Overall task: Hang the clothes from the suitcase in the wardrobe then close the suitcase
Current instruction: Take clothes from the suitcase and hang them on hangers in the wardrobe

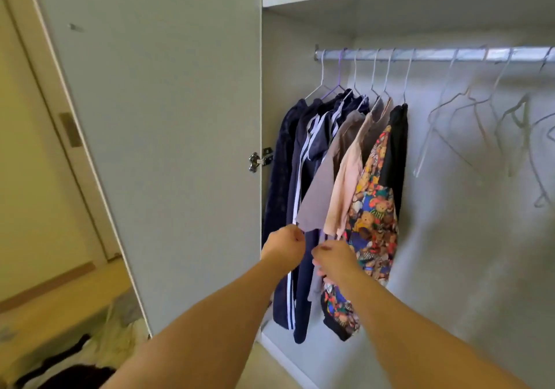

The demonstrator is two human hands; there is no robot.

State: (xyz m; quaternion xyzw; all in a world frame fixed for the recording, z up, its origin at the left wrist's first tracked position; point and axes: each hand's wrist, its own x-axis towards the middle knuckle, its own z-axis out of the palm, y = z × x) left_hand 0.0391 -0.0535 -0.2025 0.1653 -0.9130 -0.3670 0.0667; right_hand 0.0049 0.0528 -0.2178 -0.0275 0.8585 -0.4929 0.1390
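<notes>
Hanging step. The grey shirt [322,178], hung at the left end of the rail [435,54], is pinched at its hem by the left hand [285,246]. The grip of the right hand [332,261] cannot be told. Next, release is called for, then a return for the dark fabric [81,372], presumably clothes left to hang.

The empty hangers [518,111] on the right are blurred, the rail [435,54] runs off the right edge, and the right hand's [333,261] fingertips are buried among the clothes [372,196].
</notes>
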